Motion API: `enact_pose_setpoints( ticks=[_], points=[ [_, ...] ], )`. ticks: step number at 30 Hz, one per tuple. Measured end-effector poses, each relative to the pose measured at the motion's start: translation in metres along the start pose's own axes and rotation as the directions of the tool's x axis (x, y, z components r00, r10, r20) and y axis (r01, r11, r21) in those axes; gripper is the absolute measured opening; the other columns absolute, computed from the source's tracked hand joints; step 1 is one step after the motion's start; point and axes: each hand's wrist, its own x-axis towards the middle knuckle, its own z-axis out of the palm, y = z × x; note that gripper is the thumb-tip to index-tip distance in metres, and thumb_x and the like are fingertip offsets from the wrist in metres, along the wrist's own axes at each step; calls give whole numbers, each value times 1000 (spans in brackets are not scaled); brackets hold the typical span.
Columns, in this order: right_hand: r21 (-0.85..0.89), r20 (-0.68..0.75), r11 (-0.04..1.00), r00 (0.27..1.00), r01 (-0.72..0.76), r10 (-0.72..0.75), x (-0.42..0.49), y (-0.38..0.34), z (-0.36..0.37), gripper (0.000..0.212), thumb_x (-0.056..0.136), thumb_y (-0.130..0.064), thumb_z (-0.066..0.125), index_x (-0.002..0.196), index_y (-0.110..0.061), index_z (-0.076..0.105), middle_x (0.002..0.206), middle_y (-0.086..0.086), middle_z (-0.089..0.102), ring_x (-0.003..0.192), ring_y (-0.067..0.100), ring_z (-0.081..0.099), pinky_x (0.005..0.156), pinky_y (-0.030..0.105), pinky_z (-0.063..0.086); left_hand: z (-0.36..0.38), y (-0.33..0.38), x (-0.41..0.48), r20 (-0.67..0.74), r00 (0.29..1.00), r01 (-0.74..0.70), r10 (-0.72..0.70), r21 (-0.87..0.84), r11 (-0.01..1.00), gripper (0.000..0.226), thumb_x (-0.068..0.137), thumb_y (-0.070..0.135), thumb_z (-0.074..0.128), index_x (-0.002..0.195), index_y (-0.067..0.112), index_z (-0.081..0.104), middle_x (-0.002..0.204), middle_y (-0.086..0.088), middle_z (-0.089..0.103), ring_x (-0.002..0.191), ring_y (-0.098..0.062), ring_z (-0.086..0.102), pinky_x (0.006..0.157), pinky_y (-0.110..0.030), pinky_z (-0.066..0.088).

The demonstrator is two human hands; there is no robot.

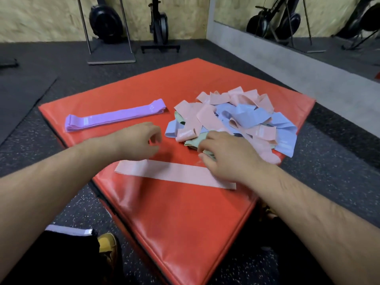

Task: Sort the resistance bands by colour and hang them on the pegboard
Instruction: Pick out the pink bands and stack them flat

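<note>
Right hand [226, 155] pinches a green band [192, 142] — left hand [135, 138] hovers (fingers curled)

No text legible anywhere. Purple bands [115, 117]: pale label patch, faint white print near far end, both blurred. Flat pink band [174, 173]: pale patch, unreadable. Pile of bands [236, 120]: several pale patches, also unreadable.

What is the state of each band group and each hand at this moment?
purple bands: stacked flat on the red mat.
single pink band: laid flat, alone.
mixed pile: pink, blue, green bands, tangled.
green band: pinched at the pile's edge.
left hand: loosely curled, holds nothing.
right hand: pinches the green band.
</note>
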Motion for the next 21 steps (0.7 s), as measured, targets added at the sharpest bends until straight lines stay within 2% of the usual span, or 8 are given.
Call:
enact_pose_setpoints(
  ticks=[3, 5, 8, 10, 12, 14, 17, 21],
  points=[
    [11, -35, 999, 999, -30, 31, 27, 1, 4, 28, 97, -36, 45, 118, -27, 61, 113, -4, 58, 112, 21, 48, 83, 36, 41, 1, 18, 28, -76, 997, -37, 31, -75, 996, 24, 89, 30, 63, 109, 15, 62, 99, 4, 54, 89, -16, 55, 73, -23, 34],
    [-2, -54, 999, 997, -48, 48, 43, 3, 10, 28, 96, -34, 46, 118, -26, 62, 111, -2, 61, 111, 24, 48, 87, 38, 37, 2, 28, 45, -89, 995, -47, 37, -110, 993, 39, 89, 40, 61, 120, 16, 59, 108, 2, 55, 96, -17, 54, 77, -24, 35],
    [14, -66, 996, 994, -84, 85, 60, 7, 19, 26, 94, -33, 48, 115, -24, 61, 106, -2, 65, 108, 25, 48, 86, 37, 34, 7, 36, 66, 19, 1000, 14, -11, -136, 991, 50, 92, 47, 57, 132, 19, 52, 120, 0, 57, 106, -21, 53, 81, -27, 37],
    [96, -28, 988, 992, -121, 124, 67, 10, 25, 28, 91, -30, 51, 117, -23, 57, 105, -3, 66, 108, 24, 47, 87, 36, 35, 13, 39, 75, 111, 993, 46, -29, -146, 988, 51, 92, 48, 55, 134, 20, 50, 116, 1, 60, 99, -20, 52, 79, -28, 38],
    [187, 12, 969, 986, -163, 164, 70, 14, 30, 35, 90, -31, 54, 124, -23, 49, 105, -3, 66, 109, 23, 46, 91, 36, 37, 14, 41, 80, 132, 991, 41, -26, -114, 993, 53, 90, 45, 59, 134, 17, 51, 115, 2, 62, 94, -16, 50, 78, -27, 39],
    [229, 25, 955, 982, -188, 188, 73, 17, 34, 41, 90, -35, 58, 127, -24, 44, 105, -6, 66, 110, 22, 47, 92, 37, 39, 10, 43, 83, 107, 994, 27, -20, -69, 997, 46, 88, 40, 64, 127, 17, 56, 109, 1, 62, 92, -14, 47, 74, -25, 39],
    [359, 48, 908, 976, -215, 213, 72, 19, 30, 51, 85, -41, 66, 129, -28, 45, 104, -16, 64, 109, 16, 43, 90, 35, 40, 0, 47, 81, 54, 999, 0, 5, -81, 997, 22, 87, 36, 68, 101, 19, 63, 92, 6, 61, 80, -13, 52, 54, -20, 35],
    [404, -2, 904, 988, -141, 155, 72, 19, 23, 37, 90, -33, 61, 126, -29, 55, 98, -16, 60, 107, 17, 44, 90, 35, 39, -18, 50, 63, -57, 998, -4, -9, -221, 975, 13, 89, 28, 65, 88, 16, 60, 71, 11, 56, 66, -6, 50, 47, -12, 34]
  ],
)
